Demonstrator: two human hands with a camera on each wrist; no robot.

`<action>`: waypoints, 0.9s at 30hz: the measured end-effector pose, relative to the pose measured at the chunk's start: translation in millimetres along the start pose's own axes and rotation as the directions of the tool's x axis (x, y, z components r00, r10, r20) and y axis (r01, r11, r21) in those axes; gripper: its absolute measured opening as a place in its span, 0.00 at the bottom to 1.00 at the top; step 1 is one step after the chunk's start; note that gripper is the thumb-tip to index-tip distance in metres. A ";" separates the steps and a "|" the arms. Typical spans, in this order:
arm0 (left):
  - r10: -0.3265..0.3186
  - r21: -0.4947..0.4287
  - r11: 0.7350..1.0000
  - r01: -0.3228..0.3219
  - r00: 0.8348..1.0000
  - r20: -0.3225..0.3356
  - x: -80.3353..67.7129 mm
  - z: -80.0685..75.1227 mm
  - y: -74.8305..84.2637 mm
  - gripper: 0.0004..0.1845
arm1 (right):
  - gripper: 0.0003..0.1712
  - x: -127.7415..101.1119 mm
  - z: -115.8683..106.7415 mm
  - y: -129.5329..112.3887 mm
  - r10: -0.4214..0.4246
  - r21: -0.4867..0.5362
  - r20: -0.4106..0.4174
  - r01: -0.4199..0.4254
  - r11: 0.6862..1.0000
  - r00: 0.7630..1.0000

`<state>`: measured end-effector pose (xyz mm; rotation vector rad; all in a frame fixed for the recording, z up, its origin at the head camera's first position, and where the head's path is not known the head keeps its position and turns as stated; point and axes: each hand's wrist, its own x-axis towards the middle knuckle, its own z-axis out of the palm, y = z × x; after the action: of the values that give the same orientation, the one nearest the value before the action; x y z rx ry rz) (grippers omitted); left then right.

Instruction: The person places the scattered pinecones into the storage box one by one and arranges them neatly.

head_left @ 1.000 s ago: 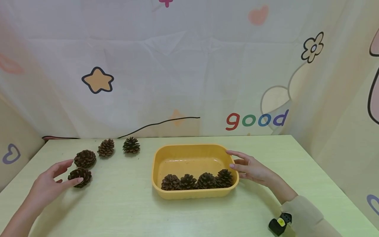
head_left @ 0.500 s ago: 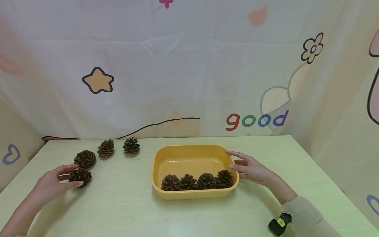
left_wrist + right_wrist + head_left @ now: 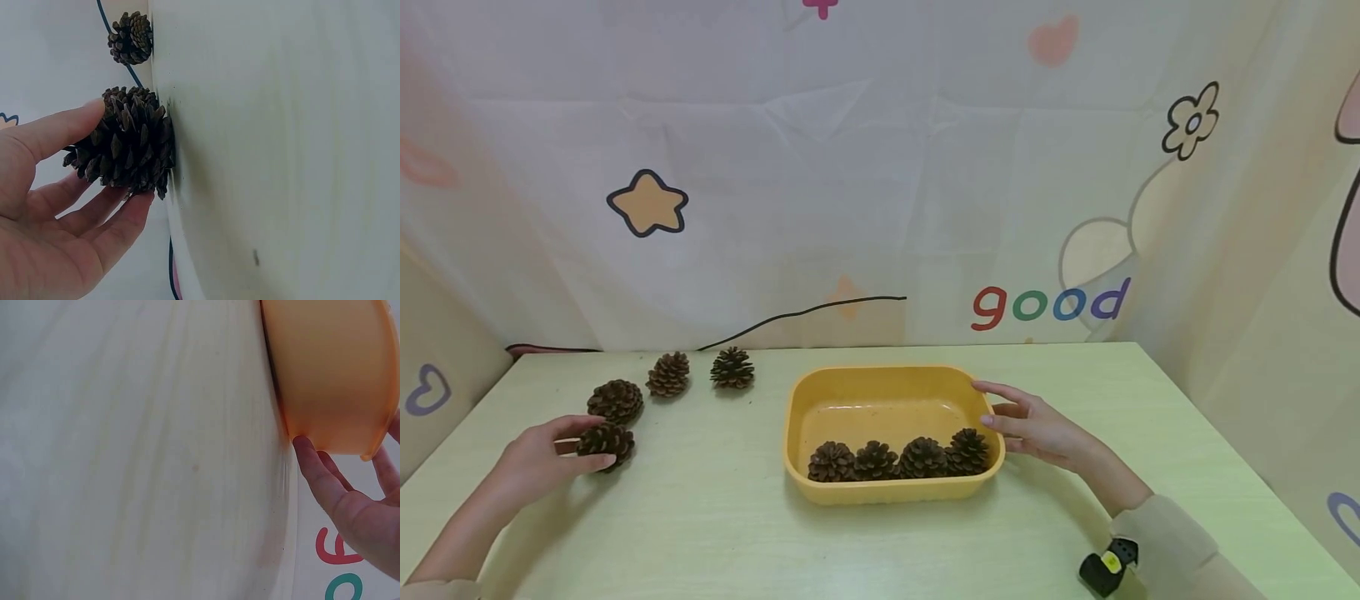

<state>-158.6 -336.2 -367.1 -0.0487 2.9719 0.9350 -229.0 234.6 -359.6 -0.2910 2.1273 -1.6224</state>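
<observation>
In the head view, my left hand (image 3: 542,460) pinches a brown pine cone (image 3: 607,445) between thumb and fingers at the table's left side. The left wrist view shows this pine cone (image 3: 128,140) close up, thumb on one side and fingertips on the other. A second pine cone (image 3: 615,402) is just behind it. My right hand (image 3: 1045,427) holds the right rim of a yellow plastic basin (image 3: 880,493), some fingers over the rim and others against the outer wall (image 3: 331,381). Several pine cones (image 3: 922,457) sit in a row along the basin's near side.
Two more pine cones stand near the table's back edge, one browner (image 3: 668,375) and one darker (image 3: 732,368). The pale table (image 3: 715,533) meets a printed cloth backdrop (image 3: 880,183) behind. A small black device (image 3: 1108,568) is by the right sleeve.
My left hand has closed its thumb and fingers around the nearest pine cone, which has shifted very slightly. The right hand and the basin have stayed in place.
</observation>
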 end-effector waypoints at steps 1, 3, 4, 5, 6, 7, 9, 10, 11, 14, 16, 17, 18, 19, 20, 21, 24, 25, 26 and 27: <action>0.000 0.003 1.000 0.000 1.000 -0.003 -0.3 -0.2 0.4 0.39 | 0.41 0.0 0.0 0.1 0.001 0.002 -0.001 -0.001 1.000 1.000; -0.003 0.009 1.000 0.003 1.000 -0.006 -1.0 -0.7 1.3 0.39 | 0.41 0.5 -0.2 0.4 0.004 0.005 -0.002 -0.004 1.000 1.000; -0.006 0.011 1.000 0.007 1.000 -0.005 -1.3 -0.8 1.6 0.39 | 0.41 0.7 -0.3 0.6 0.005 0.006 -0.003 -0.005 1.000 1.000; -0.009 0.011 1.000 0.009 1.000 -0.004 -1.6 -0.7 1.9 0.39 | 0.41 0.9 -0.4 0.8 0.006 0.005 -0.003 -0.006 1.000 1.000; -0.012 0.009 1.000 0.012 1.000 -0.001 -1.8 -0.6 2.3 0.40 | 0.41 1.0 -0.3 0.9 0.007 0.007 -0.004 -0.007 1.000 1.000; -0.014 0.006 1.000 0.014 1.000 0.001 -2.1 -0.5 2.8 0.40 | 0.41 1.2 -0.4 1.0 0.007 0.007 -0.003 -0.007 1.000 1.000; -0.014 0.004 1.000 0.014 1.000 -0.002 -3.0 0.0 4.5 0.40 | 0.42 1.1 -0.4 1.0 0.005 0.007 -0.001 -0.005 1.000 1.000; -0.012 0.003 1.000 0.012 1.000 -0.003 -3.4 0.2 5.4 0.41 | 0.42 1.1 -0.5 1.1 0.006 0.006 -0.002 -0.006 1.000 1.000; -0.006 0.001 1.000 0.006 1.000 -0.006 -4.3 0.6 6.8 0.41 | 0.42 1.0 -0.5 1.1 0.006 0.004 -0.003 -0.006 1.000 1.000; 0.004 -0.001 1.000 -0.004 1.000 -0.018 -7.6 1.6 11.6 0.41 | 0.42 0.8 -0.1 0.5 0.005 0.001 -0.004 -0.005 1.000 1.000; 0.015 -0.003 1.000 -0.015 1.000 -0.026 -10.0 2.2 15.0 0.41 | 0.42 0.7 0.1 0.2 0.005 -0.004 -0.006 -0.005 1.000 1.000; 0.020 -0.007 1.000 -0.020 0.999 -0.030 -11.2 2.6 16.9 0.40 | 0.42 0.6 0.2 0.0 0.004 -0.005 -0.005 -0.004 1.000 1.000; 0.023 -0.012 1.000 -0.024 0.999 -0.033 -12.1 2.9 18.5 0.40 | 0.41 0.5 0.2 0.1 0.003 -0.008 -0.004 -0.003 1.000 1.000; 0.029 -0.013 0.999 -0.029 0.999 -0.037 -12.8 3.2 20.2 0.40 | 0.41 0.5 0.1 0.2 0.002 -0.009 -0.003 -0.002 1.000 1.000; 0.033 -0.017 0.999 -0.033 0.999 -0.039 -13.5 3.5 21.9 0.39 | 0.41 0.4 -0.1 0.3 0.000 -0.009 -0.001 0.000 1.000 1.000; 0.034 -0.019 0.999 -0.035 0.999 -0.040 -14.0 3.6 23.8 0.39 | 0.41 0.4 -0.2 0.5 -0.002 -0.009 0.001 0.002 1.000 1.000; 0.035 -0.028 0.999 -0.036 0.999 -0.042 -15.7 4.4 29.3 0.39 | 0.41 0.7 -0.6 1.4 -0.007 -0.010 0.008 0.007 1.000 1.000; 0.034 -0.030 0.999 -0.036 0.999 -0.042 -16.0 4.7 31.7 0.40 | 0.41 0.8 -0.8 1.7 -0.004 -0.008 0.006 0.004 1.000 1.000; 0.034 -0.036 0.999 -0.036 0.998 -0.043 -16.4 5.1 34.0 0.40 | 0.41 0.9 -0.9 2.0 -0.002 -0.008 0.004 0.002 1.000 1.000; 0.034 -0.042 0.998 -0.036 0.999 -0.041 -16.9 5.7 36.3 0.40 | 0.41 0.9 -0.9 2.1 0.000 -0.008 0.001 0.000 1.000 1.000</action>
<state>-143.0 -302.7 -350.4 -0.0173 2.9991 1.0136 -230.1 235.6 -361.7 -0.2944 2.1333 -1.6139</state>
